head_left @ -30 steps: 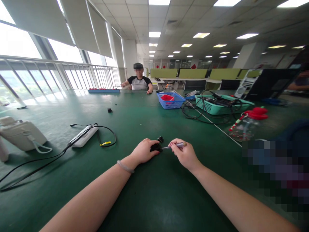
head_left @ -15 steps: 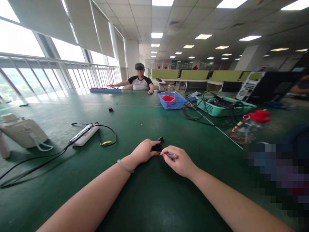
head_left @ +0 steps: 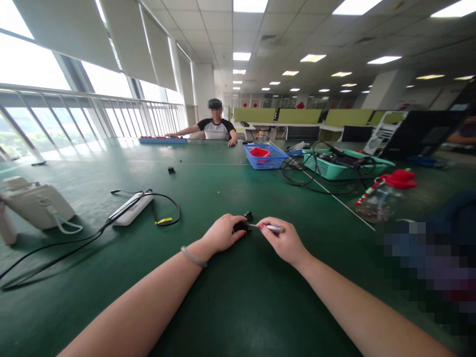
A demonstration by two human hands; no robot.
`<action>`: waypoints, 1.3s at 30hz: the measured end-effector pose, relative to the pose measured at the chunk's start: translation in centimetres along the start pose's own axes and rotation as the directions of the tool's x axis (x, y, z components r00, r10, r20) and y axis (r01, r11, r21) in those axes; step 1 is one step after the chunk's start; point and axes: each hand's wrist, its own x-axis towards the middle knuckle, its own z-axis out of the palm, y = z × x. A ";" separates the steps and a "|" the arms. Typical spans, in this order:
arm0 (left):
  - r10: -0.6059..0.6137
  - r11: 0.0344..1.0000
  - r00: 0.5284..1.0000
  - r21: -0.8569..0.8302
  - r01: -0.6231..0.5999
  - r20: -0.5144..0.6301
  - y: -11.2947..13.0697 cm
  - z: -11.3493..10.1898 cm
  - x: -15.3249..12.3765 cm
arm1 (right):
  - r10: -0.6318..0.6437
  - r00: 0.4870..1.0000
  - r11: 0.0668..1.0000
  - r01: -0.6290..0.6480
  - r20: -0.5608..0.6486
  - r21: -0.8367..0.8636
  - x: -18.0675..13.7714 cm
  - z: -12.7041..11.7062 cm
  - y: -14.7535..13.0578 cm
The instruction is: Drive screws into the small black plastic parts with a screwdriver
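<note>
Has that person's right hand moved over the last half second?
Yes: the right hand has shifted rightward and slightly forward, farther from the white block.

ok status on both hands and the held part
Left hand holding black part. Right hand gripping slim tool, tip by the part. Small black piece just beyond.

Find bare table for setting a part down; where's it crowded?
Free: green table between the forearms; also between the small black piece and blue basket. Crowded: right, with teal basket, black cables and red-lidded bottle; and at the left hand and right hand, around black part and slim tool.
</note>
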 end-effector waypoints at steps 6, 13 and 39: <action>0.027 0.999 0.990 -0.022 -0.030 -0.141 0.5 -0.3 -0.2 | 0.030 0.994 0.997 -0.022 -0.105 0.076 -0.2 -0.4 0.4; -0.150 0.973 0.978 0.151 0.172 -0.146 -0.4 0.9 -0.3 | 0.059 0.987 0.998 -0.054 -0.148 0.034 0.4 -0.1 2.4; -0.039 0.998 0.999 0.054 0.039 0.008 1.3 0.7 -0.4 | 0.091 0.981 0.993 -0.077 -0.172 0.087 0.0 -0.3 1.5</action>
